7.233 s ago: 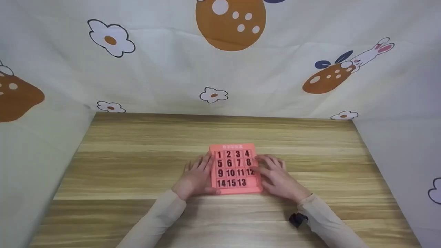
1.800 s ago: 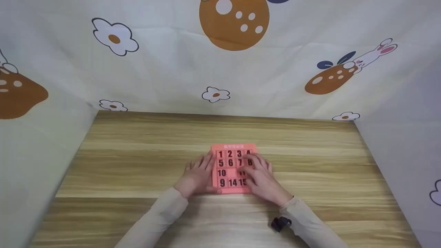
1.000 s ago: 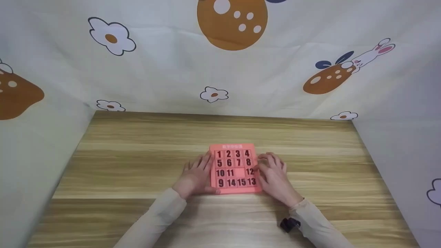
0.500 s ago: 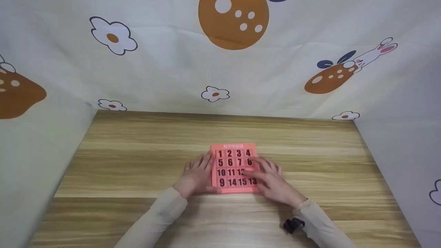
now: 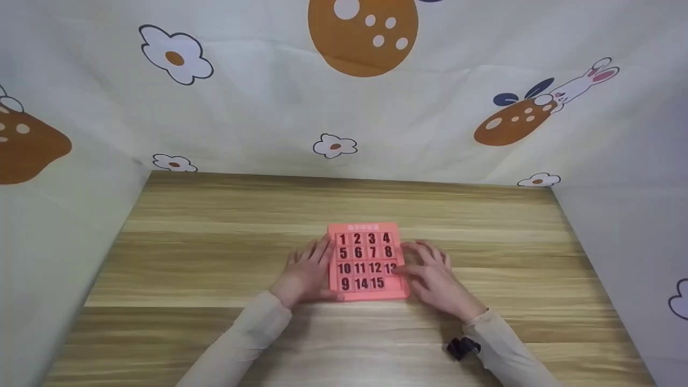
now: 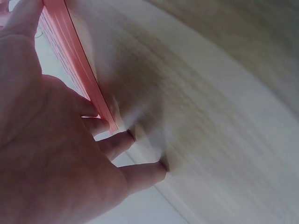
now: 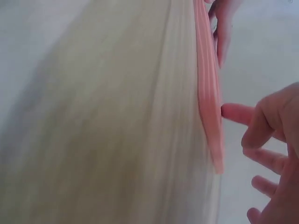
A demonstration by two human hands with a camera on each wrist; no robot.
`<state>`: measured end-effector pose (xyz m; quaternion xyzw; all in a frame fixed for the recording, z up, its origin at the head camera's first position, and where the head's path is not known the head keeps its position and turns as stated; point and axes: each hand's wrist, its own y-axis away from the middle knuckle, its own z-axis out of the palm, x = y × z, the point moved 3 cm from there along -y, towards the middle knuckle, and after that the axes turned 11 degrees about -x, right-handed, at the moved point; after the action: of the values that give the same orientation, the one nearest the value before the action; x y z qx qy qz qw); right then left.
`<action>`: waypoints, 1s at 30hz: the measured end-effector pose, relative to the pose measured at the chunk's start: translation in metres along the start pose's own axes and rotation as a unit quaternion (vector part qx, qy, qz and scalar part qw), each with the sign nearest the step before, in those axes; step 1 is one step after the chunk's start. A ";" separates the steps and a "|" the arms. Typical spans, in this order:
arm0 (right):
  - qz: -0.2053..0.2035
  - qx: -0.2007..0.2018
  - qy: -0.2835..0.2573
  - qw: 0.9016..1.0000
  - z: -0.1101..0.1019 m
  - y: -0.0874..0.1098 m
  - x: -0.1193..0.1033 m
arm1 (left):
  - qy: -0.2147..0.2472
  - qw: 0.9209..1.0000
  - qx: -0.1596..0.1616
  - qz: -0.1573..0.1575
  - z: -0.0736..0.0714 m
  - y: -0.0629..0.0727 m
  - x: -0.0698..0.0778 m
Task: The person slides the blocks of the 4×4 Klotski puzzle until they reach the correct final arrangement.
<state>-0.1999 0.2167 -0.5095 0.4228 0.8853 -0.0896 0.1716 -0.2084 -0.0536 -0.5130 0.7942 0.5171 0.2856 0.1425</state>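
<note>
A pink sliding number puzzle (image 5: 363, 295) lies flat on the table. Its top two rows read 1 to 8 in order; below come 10, 11, 12, 13, then 9, 14, 15 with a gap at the lower right corner. My left hand (image 5: 302, 275) steadies the left side, thumb at the near left corner, fingers stretched along the edge. In the left wrist view two fingertips (image 6: 145, 177) touch the tabletop beside the frame (image 6: 77, 56). My right hand (image 5: 439, 282) is at the right edge, one fingertip on the 13 tile (image 5: 389, 268), the other fingers loosely bent.
The wood-grain table (image 5: 226, 226) spreads around the puzzle. Pale cloth walls (image 5: 258, 102) printed with flowers and rabbits enclose it at the back and both sides. A small black device (image 5: 463, 348) sits at the right wrist.
Tiles 11 and 12 have slid left in the third row, then 13 has moved up from the bottom right corner. My right hand has drawn back rightward; my left has stayed put.
</note>
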 end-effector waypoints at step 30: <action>-0.065 -0.005 -0.003 0.998 0.012 -0.003 -0.027 | -0.009 1.000 0.004 0.000 0.000 -0.001 0.000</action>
<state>-0.1836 0.1916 -0.5106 0.3630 0.9110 -0.0972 0.1697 -0.2090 -0.0535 -0.5135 0.7975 0.5166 0.2767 0.1436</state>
